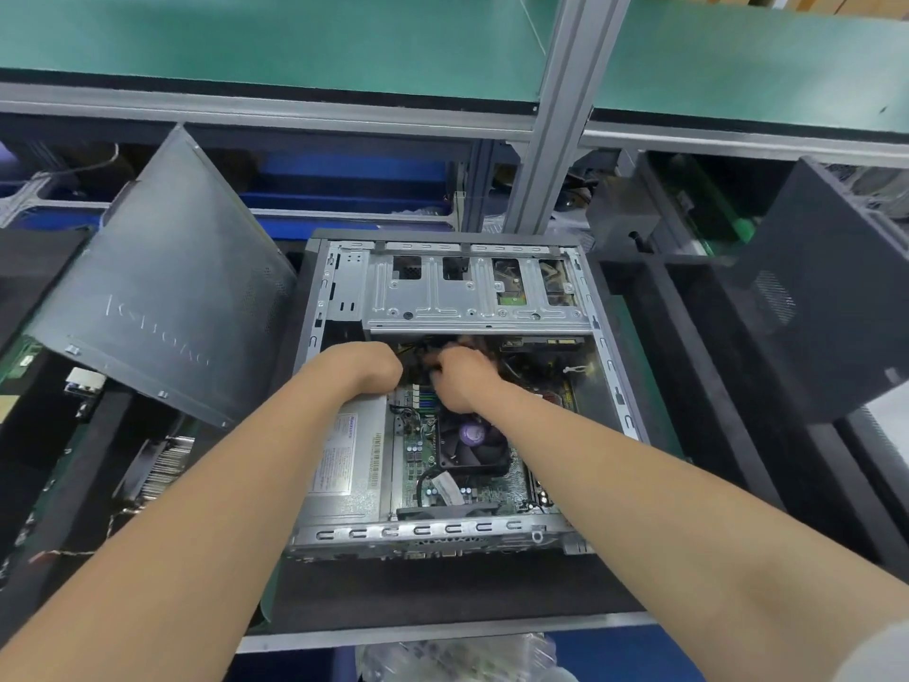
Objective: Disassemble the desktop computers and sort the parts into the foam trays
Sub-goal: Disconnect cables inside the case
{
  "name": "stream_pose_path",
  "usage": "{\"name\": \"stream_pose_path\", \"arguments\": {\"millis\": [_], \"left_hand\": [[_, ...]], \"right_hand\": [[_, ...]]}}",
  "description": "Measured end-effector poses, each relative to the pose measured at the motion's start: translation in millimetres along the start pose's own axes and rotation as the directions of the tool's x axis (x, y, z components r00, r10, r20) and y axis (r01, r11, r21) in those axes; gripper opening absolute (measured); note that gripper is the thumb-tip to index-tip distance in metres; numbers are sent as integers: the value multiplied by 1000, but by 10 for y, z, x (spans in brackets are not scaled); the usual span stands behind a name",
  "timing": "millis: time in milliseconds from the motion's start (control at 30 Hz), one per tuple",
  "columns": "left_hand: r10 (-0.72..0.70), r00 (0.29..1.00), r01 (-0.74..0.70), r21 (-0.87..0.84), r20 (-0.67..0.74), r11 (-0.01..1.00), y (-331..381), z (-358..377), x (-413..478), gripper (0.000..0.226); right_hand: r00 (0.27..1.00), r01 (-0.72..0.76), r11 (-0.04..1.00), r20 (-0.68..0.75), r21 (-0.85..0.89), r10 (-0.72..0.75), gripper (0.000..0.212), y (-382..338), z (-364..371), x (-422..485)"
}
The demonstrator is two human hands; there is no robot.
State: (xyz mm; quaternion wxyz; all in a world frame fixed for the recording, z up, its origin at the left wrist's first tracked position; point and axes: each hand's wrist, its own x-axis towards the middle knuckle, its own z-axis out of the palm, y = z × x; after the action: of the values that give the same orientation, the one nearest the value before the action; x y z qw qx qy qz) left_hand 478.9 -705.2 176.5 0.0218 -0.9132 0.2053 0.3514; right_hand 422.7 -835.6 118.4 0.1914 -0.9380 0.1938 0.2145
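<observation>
Both hands reach from the near side into the open desktop computer (pixel 428 531), which lies flat at the middle of the bench, shown by my head camera. My left hand (pixel 366 367) is curled with its fingers hidden, so I cannot tell what it holds. My right hand (pixel 462 381), just beside it, has its fingers curled round the cable bundle (pixel 417 359). That bundle sits between the hands, tucked under the drive cage (pixel 472 292) at the far side. I judge the right hand closer to its connector. A foam tray (pixel 698 386) waits to the right.
</observation>
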Motion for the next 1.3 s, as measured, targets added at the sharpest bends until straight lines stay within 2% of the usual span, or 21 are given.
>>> {"name": "stream_pose_path", "arguments": {"millis": [167, 333, 400, 533, 633, 733, 867, 967, 1033, 1100, 1200, 1300], "left_hand": [[-12, 999, 9, 76, 41, 997, -64, -23, 100, 45], [3, 997, -13, 124, 82, 992, -48, -18, 105, 49], [5, 994, -15, 100, 107, 995, -37, -12, 96, 48], [5, 987, -16, 70, 158, 997, -24, -7, 114, 48], [17, 986, -30, 75, 165, 997, -22, 10, 140, 45], [9, 985, -22, 70, 174, 997, -7, 13, 143, 47], [16, 981, -29, 66, 194, 997, 11, 5, 140, 45], [28, 984, -37, 47, 177, 998, -1, 28, 150, 41], [31, 988, -34, 23, 151, 999, -9, 45, 166, 41], [35, 991, -35, 1, 130, 999, -16, 45, 170, 45], [68, 993, -65, -28, 97, 997, -27, 39, 152, 48], [105, 993, -101, -60, 60, 993, -45, 49, 143, 45]], "right_hand": [[994, -113, 968, 19, 223, 111, 45, -91, -23, 77], [973, -227, 868, 67, 441, 221, 60, -197, 29, 195], [965, -256, 856, 69, 449, 252, 59, -220, 58, 224], [967, -255, 910, 84, 327, 241, 56, -242, 61, 253], [964, -265, 885, 80, 384, 254, 49, -241, 85, 254], [955, -286, 823, 79, 492, 285, 39, -255, 77, 217], [945, -309, 730, 113, 610, 306, 42, -280, 68, 204], [934, -303, 576, 118, 759, 336, 32, -229, 117, 199], [932, -273, 517, 90, 811, 351, 18, -179, 136, 200], [938, -235, 541, 41, 808, 346, 21, -143, 124, 195], [969, -135, 715, -60, 686, 241, 30, -93, 81, 144], [992, -22, 878, -100, 479, 79, 29, -22, 19, 45]]}}
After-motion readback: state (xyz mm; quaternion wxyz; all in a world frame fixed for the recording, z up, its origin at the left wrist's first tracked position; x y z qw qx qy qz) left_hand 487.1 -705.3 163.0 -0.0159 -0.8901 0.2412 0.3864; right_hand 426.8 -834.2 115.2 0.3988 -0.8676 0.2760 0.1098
